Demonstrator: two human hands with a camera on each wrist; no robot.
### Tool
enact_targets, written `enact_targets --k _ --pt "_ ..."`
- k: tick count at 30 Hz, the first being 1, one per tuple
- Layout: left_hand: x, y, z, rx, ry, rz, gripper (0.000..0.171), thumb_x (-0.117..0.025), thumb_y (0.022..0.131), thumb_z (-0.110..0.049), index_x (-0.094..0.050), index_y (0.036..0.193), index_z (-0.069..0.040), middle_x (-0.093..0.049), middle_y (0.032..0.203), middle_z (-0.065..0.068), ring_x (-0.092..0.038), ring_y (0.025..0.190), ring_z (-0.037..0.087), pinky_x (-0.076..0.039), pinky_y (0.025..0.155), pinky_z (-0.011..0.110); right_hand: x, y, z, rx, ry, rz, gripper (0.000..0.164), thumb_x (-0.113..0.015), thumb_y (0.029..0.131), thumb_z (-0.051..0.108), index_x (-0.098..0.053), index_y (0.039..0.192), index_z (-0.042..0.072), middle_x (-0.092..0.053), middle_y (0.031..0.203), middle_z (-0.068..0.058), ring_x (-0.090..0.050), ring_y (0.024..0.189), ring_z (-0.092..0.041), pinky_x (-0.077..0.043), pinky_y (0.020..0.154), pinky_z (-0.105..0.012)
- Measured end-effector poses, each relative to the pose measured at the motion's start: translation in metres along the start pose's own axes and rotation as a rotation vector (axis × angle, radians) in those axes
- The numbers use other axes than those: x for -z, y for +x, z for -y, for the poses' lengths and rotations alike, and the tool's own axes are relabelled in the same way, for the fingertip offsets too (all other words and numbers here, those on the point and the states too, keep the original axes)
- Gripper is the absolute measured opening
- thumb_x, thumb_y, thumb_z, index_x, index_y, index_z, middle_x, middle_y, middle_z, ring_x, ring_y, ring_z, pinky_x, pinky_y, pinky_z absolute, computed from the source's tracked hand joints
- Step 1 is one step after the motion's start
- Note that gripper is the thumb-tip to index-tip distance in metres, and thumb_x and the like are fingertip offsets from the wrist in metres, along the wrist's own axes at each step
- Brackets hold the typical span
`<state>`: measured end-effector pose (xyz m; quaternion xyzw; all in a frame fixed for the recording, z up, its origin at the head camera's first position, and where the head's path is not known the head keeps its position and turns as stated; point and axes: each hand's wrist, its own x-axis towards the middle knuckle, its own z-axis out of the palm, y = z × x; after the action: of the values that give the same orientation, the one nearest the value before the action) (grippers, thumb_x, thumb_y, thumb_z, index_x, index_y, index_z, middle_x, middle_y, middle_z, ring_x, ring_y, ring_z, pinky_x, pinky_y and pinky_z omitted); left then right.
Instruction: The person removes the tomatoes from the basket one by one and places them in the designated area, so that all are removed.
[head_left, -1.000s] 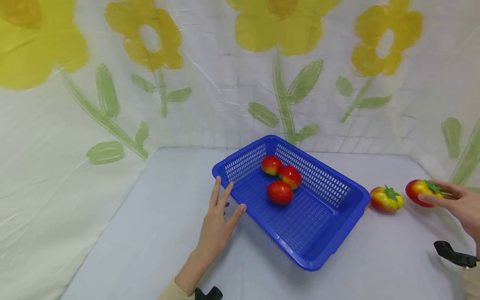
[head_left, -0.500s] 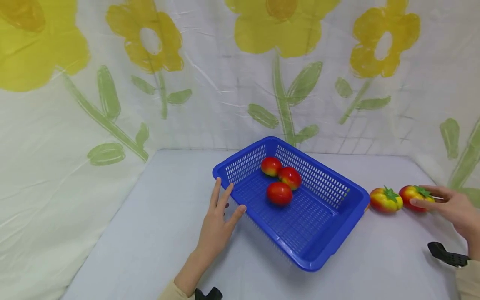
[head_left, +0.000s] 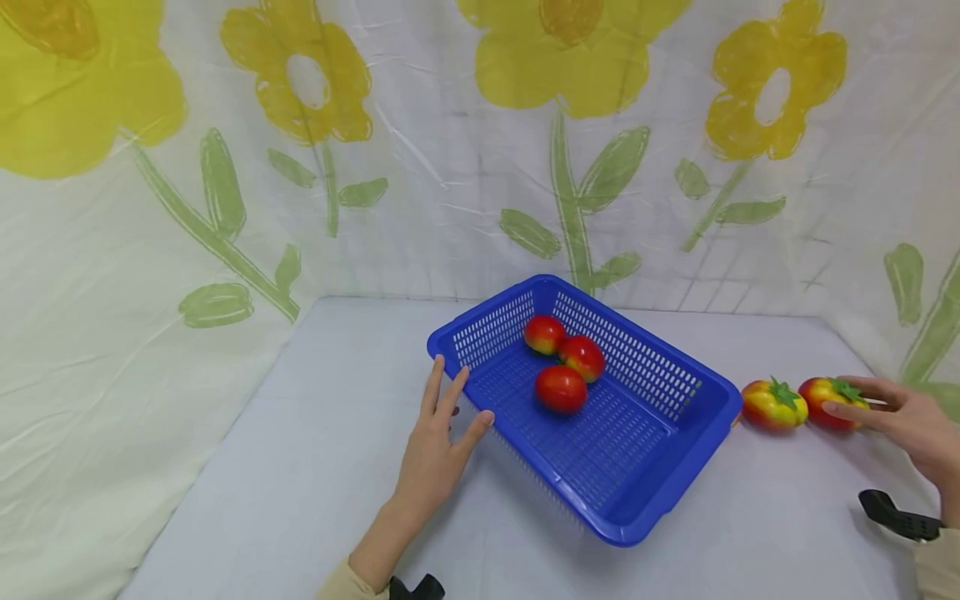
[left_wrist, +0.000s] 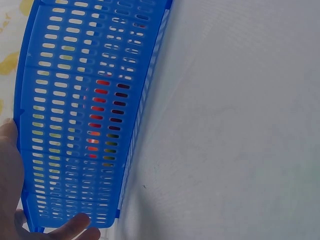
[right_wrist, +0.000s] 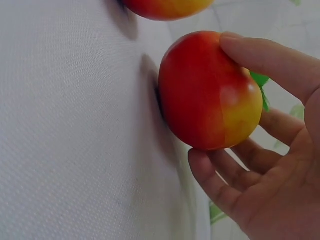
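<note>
The weakest point, I judge, is the glossy red-and-yellow fruit with a green leafy cap, well to the right of the blue slatted plastic basket. Its skin looks smooth and only the fingers' ends bear on it, so a loose pinch could let it slip and roll farther from the basket along the white cloth-covered surface. A second red-and-yellow fruit with green leaves sits between it and the basket; a low sideways sweep could knock that one into the basket's right corner, where an orange sliver shows, too hidden to identify. Uneven pressure on the basket's left rim could turn it and set the three round red fruits inside rolling.

The right hand grips the first fruit, thumb on one side and fingers curved against the other, parted just by the fruit's width; whether the fruit bears on the surface is hard to tell. The left hand, at the basket's left side, has its fingers straight and widely spread, holding nothing, with fingertips and thumb against the rim.
</note>
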<state>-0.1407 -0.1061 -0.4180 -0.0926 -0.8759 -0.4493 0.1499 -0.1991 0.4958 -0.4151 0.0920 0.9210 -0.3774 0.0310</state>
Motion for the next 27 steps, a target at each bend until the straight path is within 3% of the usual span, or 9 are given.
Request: enact_targets --k 14,21,27 --pt "0.0002 -0.0009 -0.0015 -0.001 0.013 -0.004 0.068 -0.058 0.096 -0.051 -0.034 0.155 -0.027 -0.004 0.164 -0.009 -0.058 0.112 0.029 -0.053 0.074 0.044 -0.0014 -0.0039 0.0076 0.005 -0.002 0.025 0.083 -0.056 0.099 0.046 -0.023 0.144 -0.015 -0.018 0.141 -0.045 -0.022 0.118 -0.063 -0.026 0.087 -0.077" --pt "-0.0002 -0.0006 -0.0005 -0.009 0.019 -0.006 0.068 -0.058 0.096 -0.051 -0.034 0.155 -0.026 -0.005 0.164 -0.009 -0.058 0.111 0.029 -0.053 0.072 0.043 -0.0008 0.0001 0.0027 -0.011 -0.007 0.028 0.084 -0.052 0.100 0.047 -0.021 0.144 -0.018 -0.020 0.139 -0.046 -0.027 0.117 -0.062 -0.033 0.087 -0.074" --pt "-0.0006 -0.0008 -0.0001 -0.007 0.014 -0.006 0.068 -0.059 0.096 -0.051 -0.034 0.155 -0.027 -0.005 0.164 -0.009 -0.058 0.112 0.030 -0.053 0.072 0.044 -0.0025 0.0017 -0.0006 0.013 -0.013 0.019 0.084 -0.055 0.099 0.046 -0.023 0.144 -0.017 -0.023 0.140 -0.045 -0.031 0.114 -0.058 -0.035 0.086 -0.071"
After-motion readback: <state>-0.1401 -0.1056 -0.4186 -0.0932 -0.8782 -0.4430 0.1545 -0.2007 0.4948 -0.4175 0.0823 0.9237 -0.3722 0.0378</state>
